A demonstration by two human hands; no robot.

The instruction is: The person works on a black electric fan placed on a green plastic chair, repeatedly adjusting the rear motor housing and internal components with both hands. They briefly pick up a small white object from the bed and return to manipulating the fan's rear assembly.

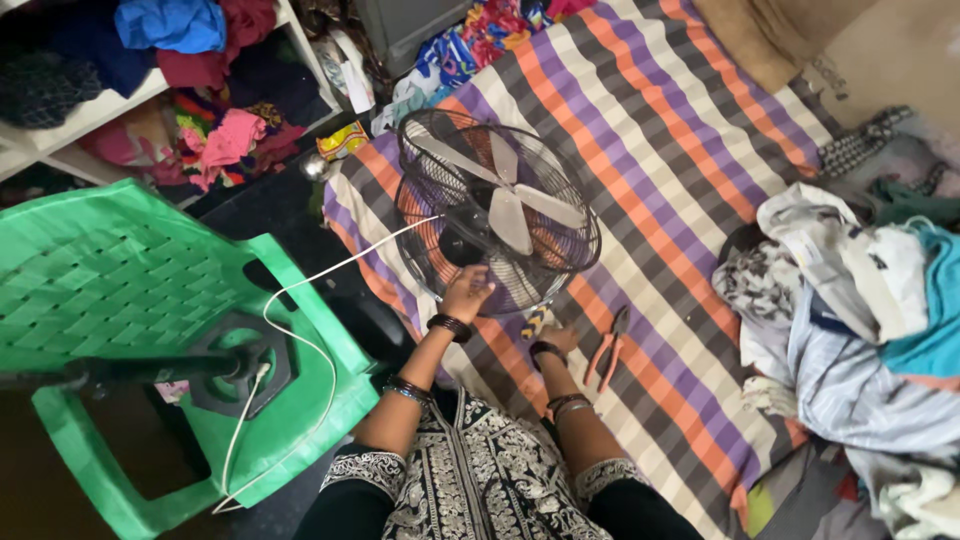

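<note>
Fan head (497, 212), caged in black wire with pale blades, lay flat on the striped bedsheet (680, 150). Her left hand (467, 293) rested on the cage's near rim, fingers curled over the wire. Her right hand (556, 340) pinched a striped-handled screwdriver (535, 321) at the rim. Orange pliers (608, 348) lay just beside it. A white cord (300, 340) trailed over the green chair (120, 290).

A small yellow packet (343, 138) with red and green markings is lying on the floor at the foot of the white shelf (100, 108), just beside the corner of the striped bed (640, 120). Behind it, a pale, flat, rectangular pack (353, 82) is leaning upright. No signs or screens are showing.
</note>
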